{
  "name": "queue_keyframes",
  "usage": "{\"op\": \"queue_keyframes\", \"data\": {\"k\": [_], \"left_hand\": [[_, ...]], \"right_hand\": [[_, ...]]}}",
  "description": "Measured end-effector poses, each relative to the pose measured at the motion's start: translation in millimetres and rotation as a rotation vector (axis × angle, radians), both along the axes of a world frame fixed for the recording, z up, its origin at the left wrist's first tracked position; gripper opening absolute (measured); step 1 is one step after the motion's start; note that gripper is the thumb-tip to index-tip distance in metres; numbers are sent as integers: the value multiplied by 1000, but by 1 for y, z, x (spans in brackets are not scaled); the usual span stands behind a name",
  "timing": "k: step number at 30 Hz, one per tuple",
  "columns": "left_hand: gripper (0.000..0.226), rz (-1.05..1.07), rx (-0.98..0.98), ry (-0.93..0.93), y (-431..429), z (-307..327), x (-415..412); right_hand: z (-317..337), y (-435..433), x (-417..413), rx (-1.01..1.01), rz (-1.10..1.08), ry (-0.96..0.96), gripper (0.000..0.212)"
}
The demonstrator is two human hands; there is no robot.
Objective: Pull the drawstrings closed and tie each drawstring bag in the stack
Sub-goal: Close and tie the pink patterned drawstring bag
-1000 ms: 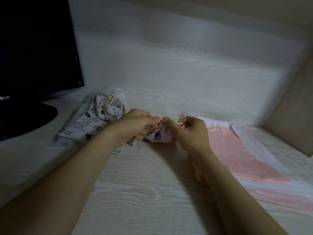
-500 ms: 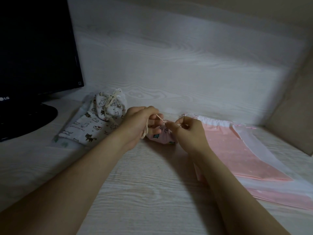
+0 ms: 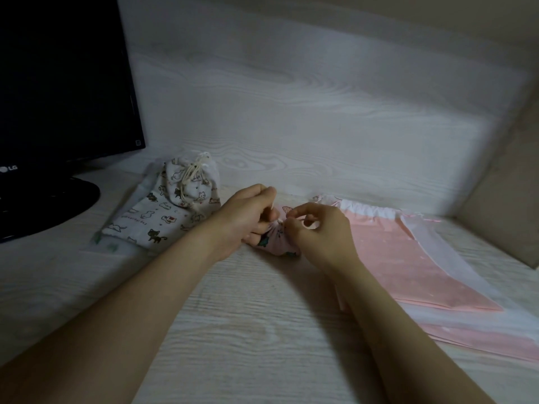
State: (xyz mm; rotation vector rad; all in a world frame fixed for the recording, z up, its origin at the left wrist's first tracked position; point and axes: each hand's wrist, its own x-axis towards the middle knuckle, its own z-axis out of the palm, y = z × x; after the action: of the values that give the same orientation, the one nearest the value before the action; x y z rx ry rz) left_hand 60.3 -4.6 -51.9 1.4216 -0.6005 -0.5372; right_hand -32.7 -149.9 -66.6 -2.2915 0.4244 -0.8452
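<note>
Just then, both of my hands were at the gathered mouth of the small pink bag, which lay on the surface straight ahead of me, between two piles. My left hand had its fingers curled round the bunched neck from the left. My right hand pinched the same neck from the right with thumb and forefinger, its other fingers bent loosely above. The neck was drawn into tight pleats, and the bag's body, printed with small green and dark figures, pointed toward me. I could not make out the drawstring itself between my fingers, since the light was dim and the cord too fine.

To my left lay the cat-print bags, flat on the surface. A cinched cat-print bag sat on their far end, its cream cord knotted at the top. My left wrist was just beside that pile.

To my right lay the flat pink bags in overlapping layers, the top one with a white band along its far edge. My right hand hid whether the small bag touched them.

At the far left stood a dark monitor on a round black base. A pale wood-grain panel rose behind everything.
</note>
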Motion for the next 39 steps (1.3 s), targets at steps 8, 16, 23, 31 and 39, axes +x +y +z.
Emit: {"op": "queue_keyframes", "data": {"k": [8, 16, 23, 31, 39], "left_hand": [[27, -53, 44, -153, -2, -3, -1], [23, -4, 65, -262, -1, -6, 3], [9, 67, 22, -348, 2, -7, 1], [15, 10, 16, -578, 7, -7, 5], [7, 146, 118, -587, 3, -11, 6]], "right_hand": [[10, 4, -6, 207, 370, -153, 19], [8, 2, -3, 185, 306, -167, 18], [2, 0, 3, 224, 267, -231, 15], [1, -2, 3, 153, 213, -247, 10], [2, -7, -2, -175, -10, -6, 31]]}}
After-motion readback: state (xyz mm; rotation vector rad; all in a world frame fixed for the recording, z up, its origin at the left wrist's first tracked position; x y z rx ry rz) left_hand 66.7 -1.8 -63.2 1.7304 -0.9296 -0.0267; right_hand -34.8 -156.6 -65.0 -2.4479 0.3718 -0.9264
